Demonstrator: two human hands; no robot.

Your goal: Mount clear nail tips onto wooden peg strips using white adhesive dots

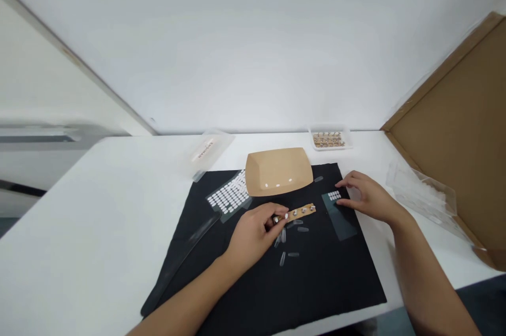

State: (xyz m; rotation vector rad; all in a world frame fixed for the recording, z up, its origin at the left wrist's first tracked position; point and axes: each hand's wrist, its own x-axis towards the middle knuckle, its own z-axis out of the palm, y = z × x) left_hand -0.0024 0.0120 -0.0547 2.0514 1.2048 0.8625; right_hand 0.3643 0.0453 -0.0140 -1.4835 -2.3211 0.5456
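Note:
My left hand [255, 228] has its fingers closed around the left end of a tan cardboard strip [303, 212] with small metal stands along it; some stands carry white tips. My right hand [367, 196] is open, thumb and forefinger apart at the upper right edge of a clear sheet [342, 223]. That sheet bears several white oval stickers [334, 195] near its top. Just below the strip lie several clear false nail tips [303, 229] on a black cloth [316, 278].
Behind my hands stands a brown paper tray [276, 165] with white ovals inside. Left of it lies a sheet of white oval stickers [228, 196]. Farther back are a clear plastic case [207, 151] and a box of metal stands [330, 139]. A clear container [421, 186] and cardboard [454, 130] border the right.

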